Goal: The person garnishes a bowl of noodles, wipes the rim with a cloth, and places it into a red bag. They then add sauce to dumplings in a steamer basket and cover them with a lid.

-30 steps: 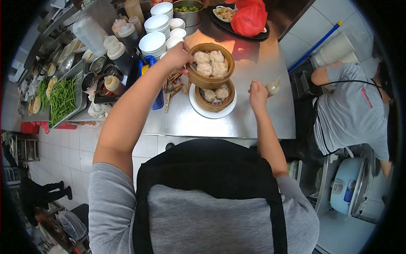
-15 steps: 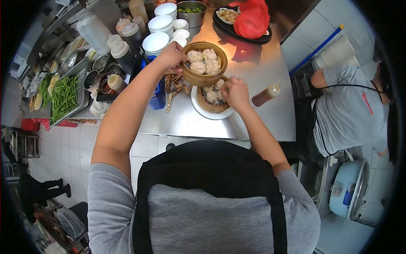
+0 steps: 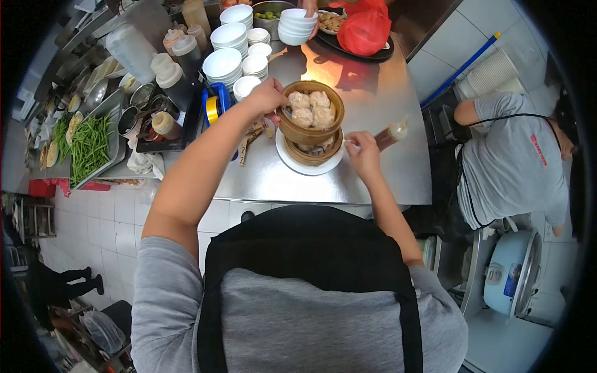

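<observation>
four dumplings point(image 3: 323, 117) in the upper steamer point(image 3: 306, 135), left hand point(image 3: 267, 99) gripping its left side — right hand point(image 3: 365, 153) just right of the lower steamer point(image 3: 313, 159), grip impossible to tell

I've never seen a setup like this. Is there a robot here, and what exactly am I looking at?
There's no robot: a person works with two bare hands, seen from a camera worn on their head, looking forward and down. The left hand grips a bamboo steamer holding four dumplings. Below it, a second steamer sits on a white plate on the metal table. The right hand is beside that lower steamer; I can't tell whether it touches. Around them are a sauce bottle, a red bag and green beans. Another person's hand is at some white bowls.
</observation>
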Demonstrator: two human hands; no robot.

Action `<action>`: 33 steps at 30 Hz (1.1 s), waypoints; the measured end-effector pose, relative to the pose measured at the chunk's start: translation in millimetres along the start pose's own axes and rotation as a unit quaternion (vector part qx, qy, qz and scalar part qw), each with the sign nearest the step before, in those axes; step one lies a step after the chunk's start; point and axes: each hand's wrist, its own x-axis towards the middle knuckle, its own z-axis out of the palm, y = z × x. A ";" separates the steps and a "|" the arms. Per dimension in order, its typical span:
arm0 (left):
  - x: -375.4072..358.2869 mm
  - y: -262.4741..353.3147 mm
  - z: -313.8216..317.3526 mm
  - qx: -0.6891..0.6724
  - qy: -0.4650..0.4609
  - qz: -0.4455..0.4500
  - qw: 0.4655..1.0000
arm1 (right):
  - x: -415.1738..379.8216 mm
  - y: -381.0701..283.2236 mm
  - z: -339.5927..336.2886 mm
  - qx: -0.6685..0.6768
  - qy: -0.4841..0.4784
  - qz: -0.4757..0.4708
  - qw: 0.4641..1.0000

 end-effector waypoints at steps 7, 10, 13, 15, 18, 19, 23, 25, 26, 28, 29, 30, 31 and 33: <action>-9.6 20.7 -41.4 0.021 0.074 0.010 0.997 | 36.7 -49.7 17.2 -0.177 -0.095 -0.079 0.976; -14.1 21.8 -50.8 0.022 0.082 0.002 0.996 | 45.3 -62.2 15.7 -0.246 -0.150 -0.055 0.956; -16.3 21.2 -53.6 0.011 0.079 -0.001 0.997 | 55.1 -56.0 21.7 -0.281 -0.130 -0.010 0.951; -16.2 19.7 -54.1 0.008 0.076 0.001 0.997 | 59.2 -44.2 22.5 -0.257 -0.083 0.037 0.962; -16.6 16.5 -46.5 0.005 0.066 0.002 0.998 | 58.6 -10.7 10.6 -0.161 -0.033 0.110 0.980; -15.4 14.5 -42.0 0.000 0.058 0.003 0.998 | 53.9 7.1 6.4 -0.126 -0.034 0.125 0.984; -6.6 9.3 -23.0 0.019 0.025 0.009 0.999 | 30.1 4.7 2.3 -0.023 -0.071 0.036 0.997; -3.7 9.4 -19.0 0.015 0.015 0.005 1.000 | 26.0 -18.9 5.5 -0.025 -0.082 -0.044 0.995; -3.7 10.6 -18.4 0.019 0.018 0.008 1.000 | 25.4 -30.6 6.0 -0.025 -0.088 -0.083 0.992; -2.9 11.3 -20.3 0.017 0.025 0.005 1.000 | 29.3 -37.5 8.9 -0.038 -0.102 -0.082 0.991; -1.7 11.1 -24.5 0.011 0.030 0.000 0.999 | 32.6 -38.7 10.3 -0.044 -0.109 -0.083 0.990; -1.2 10.5 -27.4 0.004 0.035 -0.005 0.999 | 34.3 -37.0 11.9 -0.056 -0.114 -0.087 0.988; -4.7 12.6 -29.8 -0.003 0.037 -0.006 0.999 | 35.0 -34.2 14.6 -0.067 -0.119 -0.092 0.986; -11.7 17.6 -34.9 -0.018 0.043 -0.010 0.999 | 35.2 -29.9 17.0 -0.084 -0.137 -0.094 0.982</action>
